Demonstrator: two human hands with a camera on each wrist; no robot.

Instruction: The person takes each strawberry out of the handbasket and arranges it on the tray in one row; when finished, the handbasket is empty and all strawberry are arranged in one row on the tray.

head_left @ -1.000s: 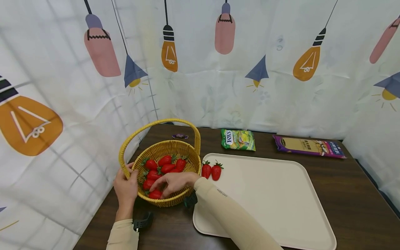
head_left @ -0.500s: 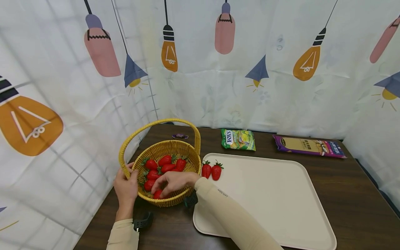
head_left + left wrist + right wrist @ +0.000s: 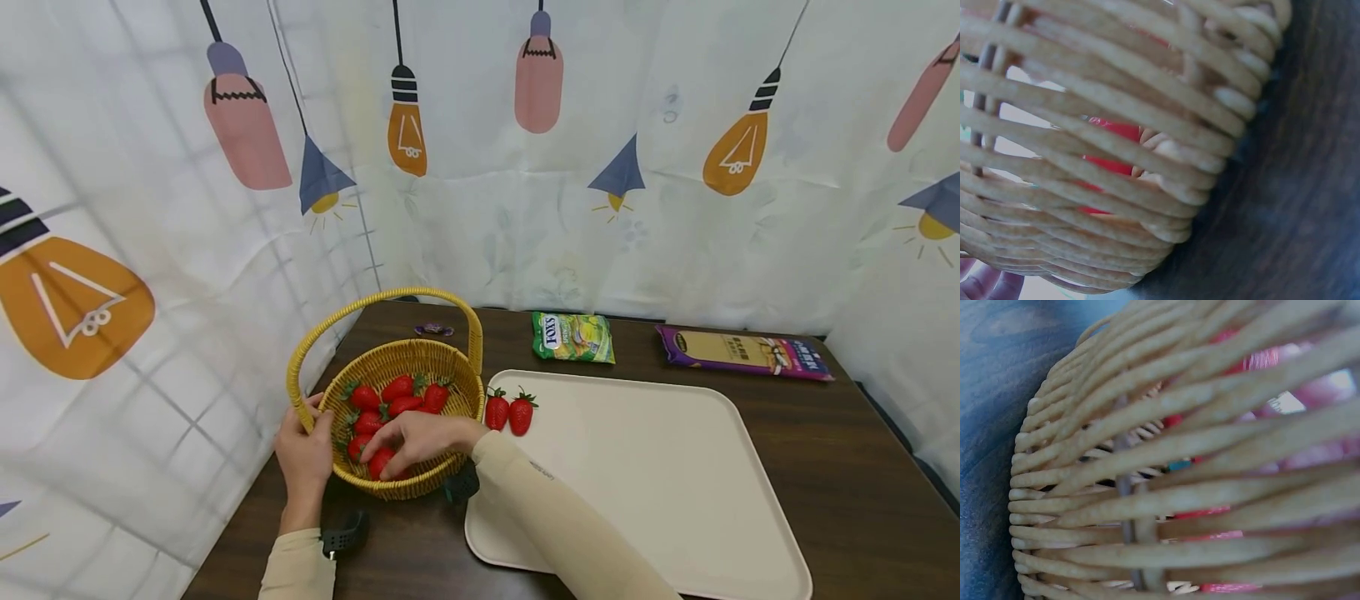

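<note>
A yellow woven basket (image 3: 405, 354) with an arched handle stands on the table, holding several red strawberries (image 3: 367, 397). At its left side my left hand (image 3: 306, 454) grips the rim by the foot of the handle. My right hand (image 3: 423, 442) reaches in over the near right rim, its thumb and fingers around a strawberry (image 3: 381, 461) near the front. Both wrist views look mostly at the basket's weave (image 3: 1116, 156), with red showing through the gaps; the right fingers (image 3: 1322, 394) are only partly seen there.
A cream tray (image 3: 630, 467) lies right of the basket, with two strawberries (image 3: 521, 413) on its far left corner. Behind are a green candy bag (image 3: 574, 337), a long purple snack packet (image 3: 750, 354) and a small wrapped candy (image 3: 434, 330). A printed curtain (image 3: 510, 233) surrounds the table.
Inside the basket, the strawberry at my right fingers has shifted slightly right and turned, and the fingers have closed in around it. My left hand keeps its grip; the basket stays put.
</note>
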